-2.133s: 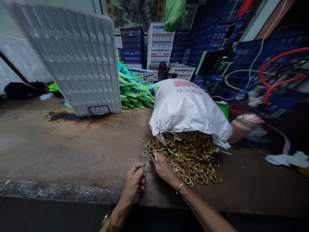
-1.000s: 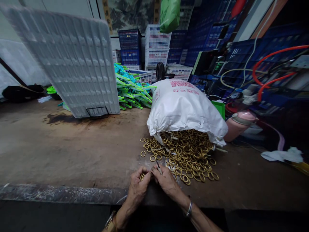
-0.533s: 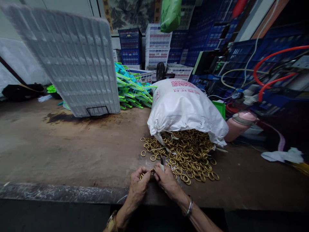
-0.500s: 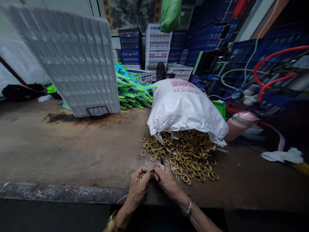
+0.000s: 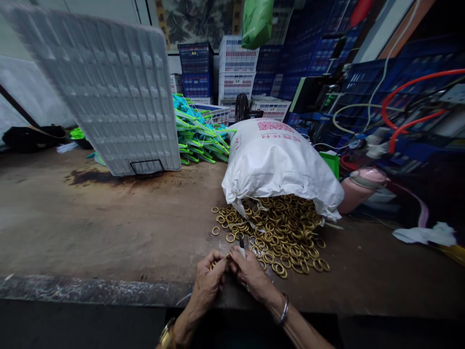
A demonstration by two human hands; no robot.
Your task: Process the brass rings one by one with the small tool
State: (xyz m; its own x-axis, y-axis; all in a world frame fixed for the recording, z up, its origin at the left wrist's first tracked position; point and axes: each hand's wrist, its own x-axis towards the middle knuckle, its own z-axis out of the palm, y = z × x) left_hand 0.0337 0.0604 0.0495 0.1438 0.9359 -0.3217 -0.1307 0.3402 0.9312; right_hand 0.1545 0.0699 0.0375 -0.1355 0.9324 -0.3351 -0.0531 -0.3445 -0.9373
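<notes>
My left hand point(image 5: 209, 276) is closed around brass-coloured rings point(image 5: 213, 265), partly hidden by its fingers. One ring sits pinched at the fingertips, where both hands meet above the table's front part. In my right hand point(image 5: 250, 274) is a slim tool with a pale handle and a dark tip point(image 5: 241, 242), which looks like a small knife. Its fingertips touch or nearly touch the pinched ring. Just beyond my hands, a heap of brass-coloured rings point(image 5: 286, 237) spills from the mouth of a white woven sack point(image 5: 276, 165) lying on its side.
A ribbed translucent panel point(image 5: 127, 97) stands upright in a black wire stand point(image 5: 147, 167) at left. Green and blue plastic pieces point(image 5: 199, 135) pile behind it. A pink bottle point(image 5: 363, 186) and red hose point(image 5: 407, 89) are at right. Stacked crates point(image 5: 238, 63) line the back.
My right hand has shifted slightly left, closer to my left hand, and the tool's tip has moved left with it. The rings and sack look the same.
</notes>
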